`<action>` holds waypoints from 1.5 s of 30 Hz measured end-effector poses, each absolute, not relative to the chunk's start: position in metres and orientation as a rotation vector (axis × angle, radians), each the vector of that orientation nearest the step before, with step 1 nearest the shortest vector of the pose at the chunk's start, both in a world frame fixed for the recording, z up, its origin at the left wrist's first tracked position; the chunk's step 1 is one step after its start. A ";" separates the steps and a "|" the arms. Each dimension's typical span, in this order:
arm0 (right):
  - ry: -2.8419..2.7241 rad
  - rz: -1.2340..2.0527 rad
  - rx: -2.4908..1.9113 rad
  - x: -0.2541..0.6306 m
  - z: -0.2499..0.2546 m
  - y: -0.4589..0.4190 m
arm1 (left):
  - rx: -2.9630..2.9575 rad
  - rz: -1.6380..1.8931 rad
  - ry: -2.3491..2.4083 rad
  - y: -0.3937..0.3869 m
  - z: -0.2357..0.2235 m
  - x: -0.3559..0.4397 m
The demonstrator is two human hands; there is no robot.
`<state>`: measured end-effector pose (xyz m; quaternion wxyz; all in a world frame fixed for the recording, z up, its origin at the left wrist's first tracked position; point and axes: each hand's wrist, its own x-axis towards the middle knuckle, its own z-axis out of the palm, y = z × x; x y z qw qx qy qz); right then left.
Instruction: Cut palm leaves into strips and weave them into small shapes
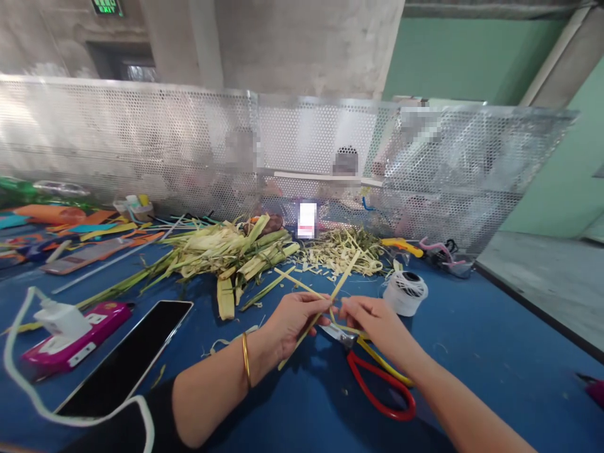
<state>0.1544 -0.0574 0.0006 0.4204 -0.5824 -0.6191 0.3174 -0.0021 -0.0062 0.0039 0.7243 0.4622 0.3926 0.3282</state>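
Note:
Pale green leaf strips [346, 274] cross one another between my two hands, above the blue table. My left hand [298, 319], with a gold bangle on its wrist, pinches the strips near their crossing. Close by on the right, my right hand [369, 318] has thumb and finger pressed together at the same strips; the exact grip is partly hidden. Scissors [381, 384] with one red and one yellow handle lie on the table just under my hands, their blades partly covered. A spool of white thread [406, 294] stands beyond my right hand.
A heap of leaves and stalks [221, 251] lies beyond my left hand, with a pile of trimmings [346, 251] beside it. At left are a black phone [129, 355] and a magenta power strip [97, 330] with a white cable. A perforated metal screen [165, 145] runs behind.

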 end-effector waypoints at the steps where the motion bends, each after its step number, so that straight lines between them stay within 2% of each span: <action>1: -1.487 0.777 -1.454 0.157 0.000 -0.055 | 1.031 0.710 0.860 -0.008 0.004 -0.002; 7: -1.411 0.913 -1.309 0.155 -0.002 -0.053 | 1.194 0.556 0.898 -0.018 0.010 -0.002; 14: -1.568 0.474 -1.401 0.147 -0.007 -0.060 | 1.425 0.472 0.900 -0.019 0.013 -0.003; 23: -1.517 0.458 -1.474 0.149 -0.012 -0.054 | 1.472 0.462 0.923 -0.019 0.010 -0.002; 29: -1.559 0.741 -1.527 0.148 -0.013 -0.053 | 1.242 0.769 0.975 -0.011 0.000 0.001; 33: -1.642 0.936 -1.527 0.140 -0.013 -0.060 | 1.180 0.840 0.978 -0.004 -0.003 0.000; 39: -1.917 0.431 -1.522 0.135 -0.006 -0.070 | 1.154 0.881 1.009 -0.001 0.000 -0.001; 45: -1.657 0.428 -1.569 0.154 0.002 -0.064 | 0.995 0.771 0.843 -0.005 0.009 -0.003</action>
